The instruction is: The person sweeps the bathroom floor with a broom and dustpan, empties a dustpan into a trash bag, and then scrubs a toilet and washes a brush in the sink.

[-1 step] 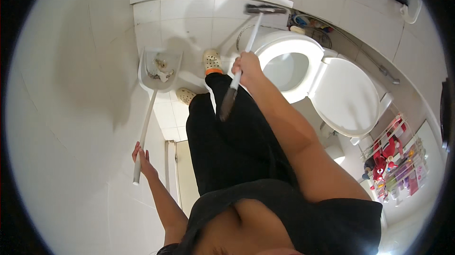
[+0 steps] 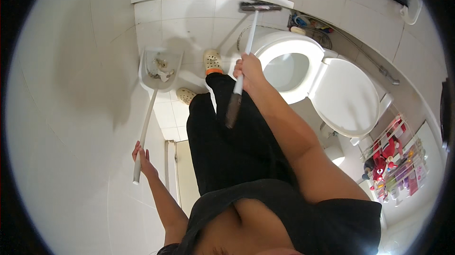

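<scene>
My left hand (image 2: 145,159) is closed round the upper part of a long white handle. That handle runs down to a translucent white dustpan (image 2: 141,72) lying at the left wall, with clumps of pale and dark debris (image 2: 162,72) inside. In my right hand (image 2: 249,71) is a broom (image 2: 252,36), its white stick gripped near mid-length. The dark grip end points back over my black trousers. At the far side, the broom's dark-bristled head (image 2: 260,7) is on the floor tiles close to the low white ledge, left of the toilet corner.
A white toilet (image 2: 304,94) with seat and lid raised stands at my right. Behind it lie a hose and small items (image 2: 310,25). A wire rack (image 2: 391,160) of colourful bottles hangs on the right. My feet in beige clogs (image 2: 213,59) stand between dustpan and toilet.
The broom head has shifted slightly left and away along the ledge, and its grip end has swung a little right and nearer. My left hand and the dustpan stay in place.
</scene>
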Motion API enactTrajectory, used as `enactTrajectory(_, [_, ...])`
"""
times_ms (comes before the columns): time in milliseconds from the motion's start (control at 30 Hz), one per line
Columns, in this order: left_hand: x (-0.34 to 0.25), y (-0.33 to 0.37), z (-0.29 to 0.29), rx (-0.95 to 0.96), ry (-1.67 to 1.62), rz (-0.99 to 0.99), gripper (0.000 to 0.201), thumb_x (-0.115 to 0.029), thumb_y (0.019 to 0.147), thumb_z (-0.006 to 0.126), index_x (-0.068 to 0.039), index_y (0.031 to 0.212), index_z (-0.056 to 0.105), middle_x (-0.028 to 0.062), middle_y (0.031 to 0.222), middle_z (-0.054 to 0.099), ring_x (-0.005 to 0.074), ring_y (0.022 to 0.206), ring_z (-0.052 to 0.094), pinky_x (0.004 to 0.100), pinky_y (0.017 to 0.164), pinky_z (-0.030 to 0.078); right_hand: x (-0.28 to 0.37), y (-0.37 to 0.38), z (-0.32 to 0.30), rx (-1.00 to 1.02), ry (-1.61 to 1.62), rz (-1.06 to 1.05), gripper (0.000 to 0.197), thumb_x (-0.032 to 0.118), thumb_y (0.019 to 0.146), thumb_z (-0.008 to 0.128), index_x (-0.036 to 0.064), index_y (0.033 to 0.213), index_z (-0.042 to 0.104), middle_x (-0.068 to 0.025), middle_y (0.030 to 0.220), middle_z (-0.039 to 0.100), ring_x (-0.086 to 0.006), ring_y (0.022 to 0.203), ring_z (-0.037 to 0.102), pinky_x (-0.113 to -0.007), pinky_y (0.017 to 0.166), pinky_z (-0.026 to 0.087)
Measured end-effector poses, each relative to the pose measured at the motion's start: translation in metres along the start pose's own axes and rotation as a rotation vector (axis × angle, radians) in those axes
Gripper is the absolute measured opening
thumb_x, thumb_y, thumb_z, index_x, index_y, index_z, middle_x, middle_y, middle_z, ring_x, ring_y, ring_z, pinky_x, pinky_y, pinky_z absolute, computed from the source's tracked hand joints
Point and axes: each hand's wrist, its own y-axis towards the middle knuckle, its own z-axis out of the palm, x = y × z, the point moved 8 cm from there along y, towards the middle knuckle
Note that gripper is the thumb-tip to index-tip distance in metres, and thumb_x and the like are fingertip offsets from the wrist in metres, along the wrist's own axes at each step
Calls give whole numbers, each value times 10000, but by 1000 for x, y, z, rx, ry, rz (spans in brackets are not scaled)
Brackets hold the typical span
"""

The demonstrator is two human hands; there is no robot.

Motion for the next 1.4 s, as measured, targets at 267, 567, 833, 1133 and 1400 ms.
enactTrajectory(267, [-2, 3, 3, 25, 36, 0, 168, -218, 899, 516, -126, 1036, 486, 34, 1304, 468, 152, 1159, 427, 336, 955, 347, 30, 43, -46, 88, 289, -39, 137, 148, 908, 374, 93, 789, 414, -38, 642, 397, -136, 465, 377, -294, 394, 354])
enactTrajectory(567, [3, 11, 10, 41, 10, 87, 170, -140, 872, 542, -39, 1009, 538, 69, 1224, 526, 109, 973, 483, 247, 868, 385, -60, 42, 87, 76, 230, -30, 62, 41, 833, 358, 92, 798, 361, -43, 632, 364, -122, 465, 328, -239, 392, 314])
enactTrajectory(833, [-6, 13, 3, 113, 98, 210, 259, -150, 882, 553, -22, 1107, 566, 50, 1041, 563, 108, 894, 491, 249, 857, 397, -150, -42, 51, 243, 44, -64, 63, 186, 928, 399, 136, 895, 378, -4, 655, 375, -82, 463, 338, -220, 370, 300])
enactTrajectory(1133, [6, 15, -4, 71, 25, 294, 238, -165, 881, 578, -18, 1067, 595, 72, 1066, 559, 165, 981, 516, 303, 904, 402, -68, -75, -56, 116, -492, -174, 77, -25, 823, 460, 5, 877, 413, -50, 704, 439, -81, 512, 402, -205, 394, 354])
enactTrajectory(1400, [3, 21, 2, 136, 6, 361, 206, -183, 866, 591, -20, 993, 594, 91, 1085, 571, 186, 1033, 515, 310, 928, 392, -23, 6, -27, -25, -1240, -292, 107, 66, 780, 562, -2, 706, 598, -97, 559, 552, -195, 445, 518, -307, 422, 421])
